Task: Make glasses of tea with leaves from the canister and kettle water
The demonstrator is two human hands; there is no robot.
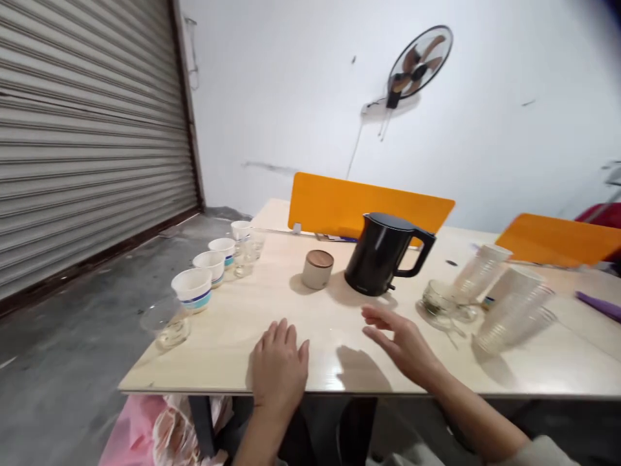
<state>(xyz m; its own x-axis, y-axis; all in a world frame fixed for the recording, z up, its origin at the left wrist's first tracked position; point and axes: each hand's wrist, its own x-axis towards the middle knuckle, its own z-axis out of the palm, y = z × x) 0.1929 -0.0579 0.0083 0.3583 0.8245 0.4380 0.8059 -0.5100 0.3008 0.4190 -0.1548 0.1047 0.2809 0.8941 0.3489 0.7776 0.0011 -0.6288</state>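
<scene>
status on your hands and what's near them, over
Left hand flat on pale tabletop, empty. Right hand open, empty, near black electric kettle. Small glass cup to its right.

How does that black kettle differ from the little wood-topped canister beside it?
The black kettle is far taller than the pale canister, which is short and squat. The kettle has a side handle; the canister has none. The kettle's lid is black, the canister's wooden. Both stand upright on the table.

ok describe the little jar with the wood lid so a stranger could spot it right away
Find the pale table beside the roller shutter. Near its middle, just left of the black kettle, sits the jar. It is short and cream-coloured with a wooden lid, unlike the taller white cups along the table's left edge.
</scene>
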